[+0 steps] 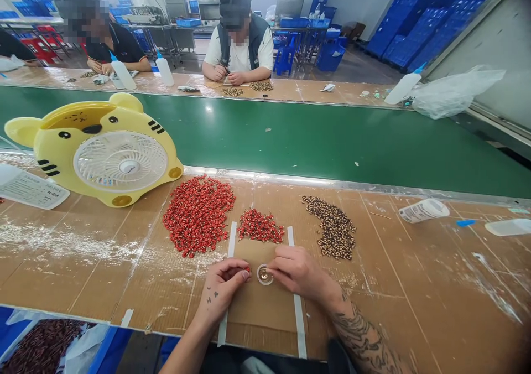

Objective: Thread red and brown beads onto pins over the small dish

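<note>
My left hand [226, 286] is closed in a pinch around a small red piece [248, 271], mostly hidden by the thumb and fingers. Just to its right, a small round clear dish [259, 279] lies on a cardboard mat [265, 310]. My right hand [295, 269] reaches over the dish's right edge with thumb and forefinger pressed together; whatever they grip is too small to tell. Beyond my hands sits a small heap of red pieces with pale ends [260, 226]. A larger red heap [199, 213] spreads to the left, and a dark-and-gold heap [332, 227] to the right.
Pale tape strips [297, 318] edge the mat. A yellow tiger-faced fan [53, 147] stands left; a white bottle [423, 211] lies right. Past the green belt [311, 141], people work at the far bench. A bin of dark pieces [41, 343] is at lower left.
</note>
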The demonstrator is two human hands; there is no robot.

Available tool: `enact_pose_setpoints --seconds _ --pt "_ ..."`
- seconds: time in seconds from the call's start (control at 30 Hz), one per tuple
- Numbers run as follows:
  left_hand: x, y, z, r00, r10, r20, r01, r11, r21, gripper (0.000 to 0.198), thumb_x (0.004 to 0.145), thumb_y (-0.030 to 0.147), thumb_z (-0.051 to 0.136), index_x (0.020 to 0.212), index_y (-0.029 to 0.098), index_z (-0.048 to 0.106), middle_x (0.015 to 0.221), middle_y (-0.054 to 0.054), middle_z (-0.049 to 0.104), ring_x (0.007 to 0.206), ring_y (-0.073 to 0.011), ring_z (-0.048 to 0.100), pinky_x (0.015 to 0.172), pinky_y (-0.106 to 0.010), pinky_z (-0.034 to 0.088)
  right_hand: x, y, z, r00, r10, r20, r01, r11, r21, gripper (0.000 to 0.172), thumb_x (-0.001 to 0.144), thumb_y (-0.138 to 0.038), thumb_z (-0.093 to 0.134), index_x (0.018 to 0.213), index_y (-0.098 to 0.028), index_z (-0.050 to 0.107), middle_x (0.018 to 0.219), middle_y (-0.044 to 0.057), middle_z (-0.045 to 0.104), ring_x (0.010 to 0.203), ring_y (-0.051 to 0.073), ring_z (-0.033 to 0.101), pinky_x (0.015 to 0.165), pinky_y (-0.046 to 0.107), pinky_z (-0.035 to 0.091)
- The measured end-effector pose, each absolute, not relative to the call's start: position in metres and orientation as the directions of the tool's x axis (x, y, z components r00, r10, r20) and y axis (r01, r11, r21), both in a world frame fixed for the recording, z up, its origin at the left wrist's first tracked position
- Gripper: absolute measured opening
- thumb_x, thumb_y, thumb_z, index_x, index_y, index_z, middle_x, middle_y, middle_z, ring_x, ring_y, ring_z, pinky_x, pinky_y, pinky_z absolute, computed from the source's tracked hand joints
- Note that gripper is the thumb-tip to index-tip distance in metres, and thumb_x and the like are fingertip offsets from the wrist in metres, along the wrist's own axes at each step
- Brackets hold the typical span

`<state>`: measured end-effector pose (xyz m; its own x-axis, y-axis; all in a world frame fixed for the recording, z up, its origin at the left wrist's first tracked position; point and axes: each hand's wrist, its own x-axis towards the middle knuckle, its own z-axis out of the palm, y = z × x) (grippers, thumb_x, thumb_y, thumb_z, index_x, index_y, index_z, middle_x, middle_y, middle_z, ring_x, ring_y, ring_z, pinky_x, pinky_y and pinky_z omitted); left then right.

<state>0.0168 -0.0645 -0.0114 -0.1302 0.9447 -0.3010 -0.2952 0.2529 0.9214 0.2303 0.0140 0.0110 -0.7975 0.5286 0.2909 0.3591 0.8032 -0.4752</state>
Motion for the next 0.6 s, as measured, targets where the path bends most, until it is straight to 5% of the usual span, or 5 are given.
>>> enact_pose_setpoints --seconds 0.3,0.6 --pt "0.017 -0.065 -0.008 -0.125 0.957 -0.26 -0.215 0.23 0.949 0.013 0.07 0.026 0.081 0.08 0.017 0.079 0.082 -0.007 0.074 0.072 -0.0185 0.066 0.066 -0.025 0.053 0.231 0.015 0.016 -0.816 0.521 0.251 0.338 0.783 -0.522 0.028 0.097 -0.026 0.051 0.075 -0.017 0.064 0.067 0.002 0.054 0.063 0.014 0.048 0.058 0.028 0.031" --pt "0.021 -0.067 -0.004 -0.118 0.936 -0.33 -0.305 0.282 0.909 0.014 0.068 0.026 0.083 0.079 0.017 0.079 0.071 -0.005 0.076 0.065 -0.0175 0.068 0.066 -0.026 0.054 0.233 0.009 0.027 -0.583 0.732 0.352 0.181 0.54 -0.822 0.023 0.094 -0.03 0.061 0.078 -0.017 0.07 0.063 0.002 0.06 0.058 0.013 0.052 0.055 0.025 0.038"
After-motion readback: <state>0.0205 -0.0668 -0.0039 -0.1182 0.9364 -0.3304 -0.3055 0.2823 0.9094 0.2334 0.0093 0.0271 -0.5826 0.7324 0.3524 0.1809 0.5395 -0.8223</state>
